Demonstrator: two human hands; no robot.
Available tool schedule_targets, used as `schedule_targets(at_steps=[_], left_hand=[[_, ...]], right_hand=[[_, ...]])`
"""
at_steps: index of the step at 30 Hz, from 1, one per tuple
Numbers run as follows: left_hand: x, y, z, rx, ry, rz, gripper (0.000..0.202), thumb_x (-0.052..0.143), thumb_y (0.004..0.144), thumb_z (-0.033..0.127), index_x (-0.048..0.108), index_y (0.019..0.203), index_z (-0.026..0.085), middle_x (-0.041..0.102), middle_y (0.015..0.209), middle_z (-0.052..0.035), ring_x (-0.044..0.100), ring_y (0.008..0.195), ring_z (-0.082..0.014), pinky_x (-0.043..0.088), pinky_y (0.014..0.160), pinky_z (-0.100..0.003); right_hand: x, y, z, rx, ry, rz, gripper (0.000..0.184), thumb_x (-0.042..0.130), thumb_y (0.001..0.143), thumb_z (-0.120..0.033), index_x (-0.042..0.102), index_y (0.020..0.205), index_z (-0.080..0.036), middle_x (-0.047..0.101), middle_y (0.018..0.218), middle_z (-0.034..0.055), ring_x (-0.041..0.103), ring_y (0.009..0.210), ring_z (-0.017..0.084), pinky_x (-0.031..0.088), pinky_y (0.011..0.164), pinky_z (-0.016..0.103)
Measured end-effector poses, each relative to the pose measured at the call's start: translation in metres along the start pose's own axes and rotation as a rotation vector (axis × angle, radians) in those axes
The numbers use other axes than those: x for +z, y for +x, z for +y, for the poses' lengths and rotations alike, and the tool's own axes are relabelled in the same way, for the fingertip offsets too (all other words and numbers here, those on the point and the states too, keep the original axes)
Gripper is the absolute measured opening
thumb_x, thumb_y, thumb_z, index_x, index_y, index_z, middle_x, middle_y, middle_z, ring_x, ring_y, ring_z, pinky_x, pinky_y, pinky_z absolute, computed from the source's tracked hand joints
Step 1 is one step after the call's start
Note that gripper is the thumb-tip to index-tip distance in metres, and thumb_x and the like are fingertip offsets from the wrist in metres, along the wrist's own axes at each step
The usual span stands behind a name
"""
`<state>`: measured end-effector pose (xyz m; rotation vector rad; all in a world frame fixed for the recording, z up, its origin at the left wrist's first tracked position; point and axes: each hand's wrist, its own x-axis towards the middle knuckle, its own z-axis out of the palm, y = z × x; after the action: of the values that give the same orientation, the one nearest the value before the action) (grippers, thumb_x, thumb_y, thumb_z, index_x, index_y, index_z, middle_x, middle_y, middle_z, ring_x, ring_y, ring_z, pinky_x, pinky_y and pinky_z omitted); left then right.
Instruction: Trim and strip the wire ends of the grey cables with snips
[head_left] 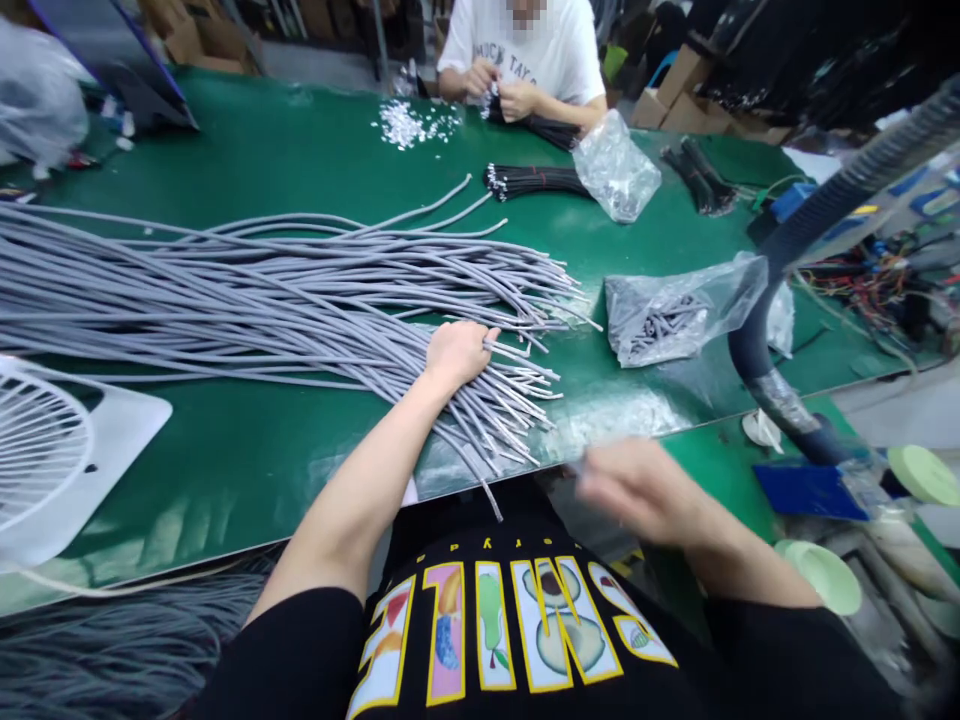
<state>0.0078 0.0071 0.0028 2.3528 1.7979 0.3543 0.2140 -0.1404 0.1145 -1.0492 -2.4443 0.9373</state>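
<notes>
Many long grey cables (300, 290) lie across the green table, their pale stripped ends fanned out to the right. My left hand (459, 355) rests on the front part of this bundle, its fingers curled around cables near their ends. To the right, just off the table's front edge, my right hand (637, 490) is smeared by motion. Its fingers look closed, and a small greyish bit shows at the fingertips, too blurred to name. Beyond the cable ends sits a clear plastic bag (660, 315) with short grey tube pieces in it.
A co-worker (521, 60) across the table handles black cables. Small white parts (409, 122) and a tied black cable bundle (536, 180) lie nearby. A flexible duct (757, 330) rises at right; a white fan (75, 450) lies at left. More grey cables (135, 640) hang below the table.
</notes>
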Motion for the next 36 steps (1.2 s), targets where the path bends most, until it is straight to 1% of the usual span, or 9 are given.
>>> schedule_targets(at_steps=[4, 11, 14, 16, 18, 24, 28, 33, 36], left_hand=[[-0.002, -0.002, 0.000, 0.025, 0.008, 0.011, 0.049, 0.032, 0.095, 0.044, 0.072, 0.086, 0.018, 0.072, 0.095, -0.0114, 0.065, 0.093, -0.0262, 0.042, 0.076, -0.034], [-0.008, -0.009, 0.003, 0.012, 0.034, -0.011, 0.050, 0.031, 0.094, 0.045, 0.071, 0.079, 0.019, 0.072, 0.091, -0.0137, 0.066, 0.089, -0.0288, 0.043, 0.071, -0.035], [-0.007, -0.003, 0.003, -0.048, 0.029, -0.053, 0.052, 0.029, 0.092, 0.047, 0.072, 0.082, 0.020, 0.072, 0.089, -0.0159, 0.066, 0.085, -0.0325, 0.043, 0.068, -0.038], [-0.006, 0.004, 0.002, -0.090, 0.014, -0.094, 0.053, 0.028, 0.091, 0.049, 0.072, 0.088, 0.020, 0.072, 0.091, -0.0180, 0.066, 0.086, -0.0352, 0.043, 0.067, -0.040], [-0.004, 0.010, 0.002, -0.128, -0.007, -0.116, 0.054, 0.028, 0.090, 0.051, 0.072, 0.091, 0.020, 0.071, 0.093, -0.0197, 0.065, 0.086, -0.0372, 0.043, 0.067, -0.041], [-0.011, 0.002, -0.002, -0.088, -0.053, -0.156, 0.050, 0.043, 0.079, 0.066, 0.067, 0.075, 0.022, 0.071, 0.084, -0.0149, 0.064, 0.084, -0.0358, 0.044, 0.067, -0.039], [-0.023, -0.012, -0.015, 0.109, -0.320, -0.268, 0.047, 0.064, 0.065, 0.064, 0.067, 0.086, 0.023, 0.071, 0.089, -0.0050, 0.063, 0.085, -0.0256, 0.046, 0.074, -0.032], [-0.020, -0.010, -0.022, 0.072, -0.582, -0.191, 0.042, 0.045, 0.084, 0.054, 0.065, 0.087, 0.017, 0.069, 0.083, -0.0046, 0.060, 0.076, -0.0182, 0.045, 0.073, -0.028], [-0.009, -0.006, -0.019, -0.011, -0.468, -0.060, 0.029, 0.047, 0.086, 0.041, 0.064, 0.087, 0.017, 0.067, 0.078, -0.0039, 0.059, 0.071, -0.0176, 0.044, 0.070, -0.029]], right_hand=[[-0.013, 0.019, 0.045, 0.317, -0.127, 0.392, 0.031, 0.043, 0.092, -0.034, 0.053, 0.067, -0.018, 0.053, 0.064, -0.0002, 0.046, 0.062, 0.011, 0.034, 0.061, 0.023], [0.028, 0.089, 0.057, 0.358, -0.087, 0.116, 0.037, 0.047, 0.090, -0.033, 0.046, 0.057, -0.016, 0.048, 0.057, -0.0034, 0.039, 0.057, 0.008, 0.025, 0.057, 0.022], [0.043, 0.066, 0.021, 0.255, -0.122, 0.134, 0.039, 0.044, 0.091, -0.029, 0.041, 0.054, -0.017, 0.041, 0.054, -0.0044, 0.033, 0.053, 0.008, 0.023, 0.053, 0.023], [0.043, 0.033, -0.004, -0.046, -0.067, -0.010, 0.040, 0.042, 0.091, -0.031, 0.041, 0.054, -0.018, 0.041, 0.053, -0.0042, 0.031, 0.051, 0.008, 0.023, 0.051, 0.023], [0.031, -0.001, -0.012, -0.198, -0.042, 0.008, 0.040, 0.043, 0.092, -0.038, 0.044, 0.057, -0.019, 0.044, 0.055, -0.0038, 0.035, 0.052, 0.009, 0.026, 0.052, 0.023], [-0.055, -0.027, 0.070, 0.681, -0.668, 0.612, 0.036, 0.038, 0.095, -0.038, 0.057, 0.074, -0.016, 0.056, 0.070, 0.0058, 0.045, 0.063, 0.016, 0.032, 0.062, 0.029], [-0.088, 0.002, 0.092, 0.639, -0.911, 0.754, 0.040, 0.047, 0.091, -0.044, 0.062, 0.106, -0.010, 0.061, 0.107, 0.0191, 0.050, 0.098, 0.029, 0.036, 0.082, 0.038], [-0.049, 0.061, 0.082, 0.170, -0.703, 0.303, 0.031, 0.037, 0.096, -0.026, 0.066, 0.101, -0.017, 0.066, 0.099, 0.0092, 0.052, 0.096, 0.021, 0.036, 0.087, 0.032], [-0.019, 0.104, 0.093, 0.148, -0.780, 0.032, 0.028, 0.040, 0.092, -0.019, 0.067, 0.100, -0.014, 0.065, 0.103, 0.0120, 0.050, 0.101, 0.024, 0.034, 0.083, 0.034]])
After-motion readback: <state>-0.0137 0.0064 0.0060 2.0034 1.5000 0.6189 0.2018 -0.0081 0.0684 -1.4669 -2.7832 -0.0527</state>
